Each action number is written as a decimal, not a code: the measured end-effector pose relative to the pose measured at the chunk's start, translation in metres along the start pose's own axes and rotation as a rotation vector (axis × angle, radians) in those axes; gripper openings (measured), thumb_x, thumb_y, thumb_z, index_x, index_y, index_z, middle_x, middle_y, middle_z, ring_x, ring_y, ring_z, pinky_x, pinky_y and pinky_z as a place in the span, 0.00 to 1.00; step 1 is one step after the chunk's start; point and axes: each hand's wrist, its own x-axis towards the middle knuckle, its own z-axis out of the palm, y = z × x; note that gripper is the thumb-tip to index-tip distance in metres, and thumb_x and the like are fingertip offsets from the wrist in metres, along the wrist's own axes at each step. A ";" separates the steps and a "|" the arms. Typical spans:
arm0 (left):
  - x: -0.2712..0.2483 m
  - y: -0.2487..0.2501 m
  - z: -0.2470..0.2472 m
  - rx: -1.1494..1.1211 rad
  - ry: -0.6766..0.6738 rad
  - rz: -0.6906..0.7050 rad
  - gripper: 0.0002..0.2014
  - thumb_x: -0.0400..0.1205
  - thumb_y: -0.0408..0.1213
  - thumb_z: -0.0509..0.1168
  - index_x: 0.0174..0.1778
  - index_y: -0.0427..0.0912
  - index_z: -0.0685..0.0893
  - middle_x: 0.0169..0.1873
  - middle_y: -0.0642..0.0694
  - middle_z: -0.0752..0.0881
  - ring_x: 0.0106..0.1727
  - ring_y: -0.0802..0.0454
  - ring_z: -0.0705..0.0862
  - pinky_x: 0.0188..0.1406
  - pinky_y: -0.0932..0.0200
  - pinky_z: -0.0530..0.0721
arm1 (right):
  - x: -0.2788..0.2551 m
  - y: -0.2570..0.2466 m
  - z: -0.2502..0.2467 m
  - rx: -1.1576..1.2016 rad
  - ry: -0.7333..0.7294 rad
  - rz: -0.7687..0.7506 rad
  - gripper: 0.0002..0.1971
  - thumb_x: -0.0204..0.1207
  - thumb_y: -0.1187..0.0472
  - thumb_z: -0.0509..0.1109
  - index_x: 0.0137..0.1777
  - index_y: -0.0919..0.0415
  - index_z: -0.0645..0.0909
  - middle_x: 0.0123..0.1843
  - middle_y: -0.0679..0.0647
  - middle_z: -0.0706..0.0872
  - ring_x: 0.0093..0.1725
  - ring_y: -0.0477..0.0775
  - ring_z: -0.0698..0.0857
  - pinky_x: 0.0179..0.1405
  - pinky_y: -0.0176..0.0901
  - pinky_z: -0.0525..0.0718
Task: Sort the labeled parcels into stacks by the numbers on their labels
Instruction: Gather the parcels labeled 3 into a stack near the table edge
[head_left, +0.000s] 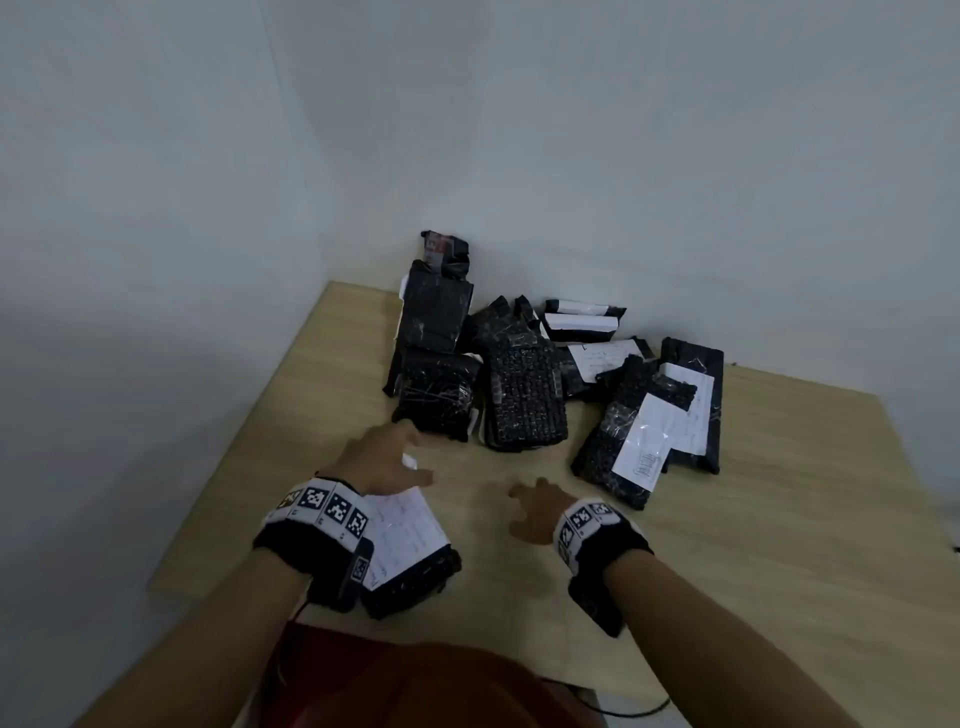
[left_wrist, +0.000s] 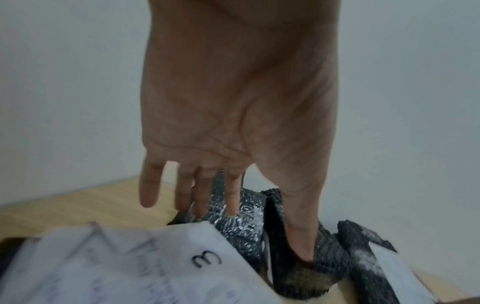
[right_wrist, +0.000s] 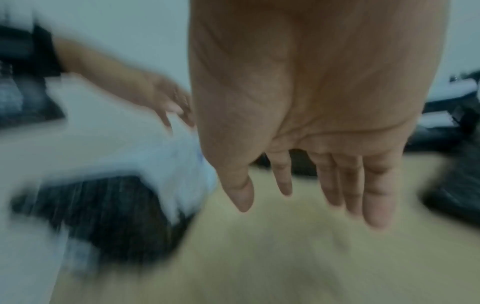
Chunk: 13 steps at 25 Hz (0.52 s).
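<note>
With the left hand (head_left: 387, 457) and right hand (head_left: 535, 512) both spread and nothing held, the leaning pile (head_left: 436, 322) could perhaps be knocked over.

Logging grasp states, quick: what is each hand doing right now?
Left hand: open, fingers spread, holding nothing.
Right hand: open, fingers straight, holding nothing.

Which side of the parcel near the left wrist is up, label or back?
Label up. The parcel lies flat on the table; its white label, marked 3, faces upward.
</note>
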 end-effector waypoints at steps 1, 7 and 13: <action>0.002 -0.008 0.000 0.099 -0.009 -0.057 0.48 0.62 0.66 0.76 0.74 0.48 0.67 0.71 0.43 0.73 0.71 0.42 0.73 0.69 0.42 0.75 | 0.000 0.005 0.011 -0.050 -0.037 0.026 0.35 0.81 0.44 0.65 0.84 0.52 0.58 0.80 0.65 0.64 0.75 0.70 0.72 0.71 0.60 0.76; 0.002 -0.027 0.004 0.147 -0.159 -0.249 0.75 0.43 0.75 0.76 0.82 0.57 0.44 0.80 0.37 0.59 0.80 0.36 0.60 0.77 0.36 0.64 | 0.011 0.009 0.040 -0.101 -0.166 0.150 0.58 0.72 0.49 0.79 0.87 0.47 0.36 0.84 0.72 0.30 0.84 0.78 0.48 0.79 0.69 0.63; 0.004 -0.029 -0.005 0.035 -0.088 0.017 0.65 0.47 0.66 0.82 0.78 0.71 0.50 0.77 0.47 0.54 0.79 0.40 0.51 0.75 0.32 0.63 | 0.045 -0.018 0.041 -0.099 0.012 0.219 0.39 0.88 0.65 0.52 0.83 0.33 0.32 0.85 0.72 0.31 0.84 0.79 0.41 0.77 0.68 0.68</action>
